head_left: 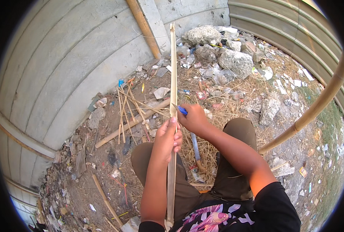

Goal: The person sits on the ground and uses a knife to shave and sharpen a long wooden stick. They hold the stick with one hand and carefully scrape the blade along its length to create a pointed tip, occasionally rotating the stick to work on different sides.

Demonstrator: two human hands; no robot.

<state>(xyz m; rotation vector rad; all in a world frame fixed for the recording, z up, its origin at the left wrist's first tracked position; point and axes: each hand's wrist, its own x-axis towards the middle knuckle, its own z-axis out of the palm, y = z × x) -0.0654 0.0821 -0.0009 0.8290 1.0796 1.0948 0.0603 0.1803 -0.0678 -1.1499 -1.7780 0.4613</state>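
A long split bamboo strip (174, 73) runs from my lap away from me, its pale inner side showing. My left hand (167, 140) is wrapped round the strip near its middle, thumb along the top. Just beyond it, my right hand (193, 118) grips a small knife (182, 110) with a blue handle. The knife's short blade lies against the strip, and its edge is partly hidden. Between my knees, a long-bladed tool like a machete (195, 149) rests on straw and shavings.
Thin bamboo sticks (122, 112) lie across a thicker bamboo pole (116, 131) at left. Another bamboo pole (307, 116) slants up at right. Concrete rubble (235, 63) and litter lie ahead. A concrete wall (79, 58) and a corrugated metal fence (280, 23) close off the far side.
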